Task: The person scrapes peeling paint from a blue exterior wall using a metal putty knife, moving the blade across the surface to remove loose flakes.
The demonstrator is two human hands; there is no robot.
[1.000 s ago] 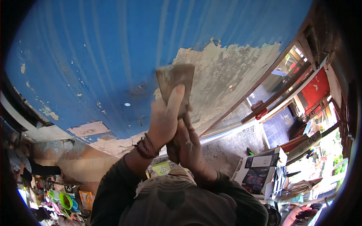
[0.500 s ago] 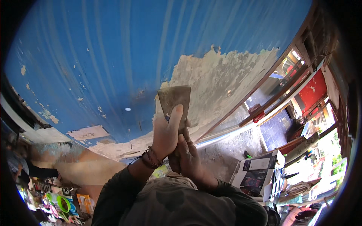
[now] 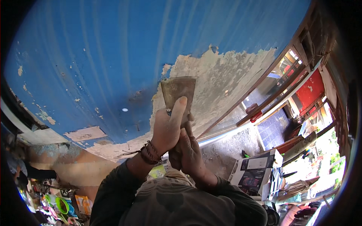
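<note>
Grey-brown, flared and dull: held the scraper point(image 3: 178, 88) at mid-frame, broad edge uppermost, near the ragged border between blue paint point(image 3: 94, 56) and bare plaster point(image 3: 226, 75). Had the left hand point(image 3: 166, 130) closed round the lower blade, thumb flat along the face, and the right hand point(image 3: 191, 156) round the tool just below: a full grip, no slack visible, some fingers hidden. Could not tell contact from a slight gap at the edge. Judged best: a low blade angle, even two-handed pressure, short strokes, no gouging. Saw smooth, streaked blue at upper left, rough, mottled grey right of centre, and dark twisted bracelets point(image 3: 150, 153) at the left wrist.
</note>
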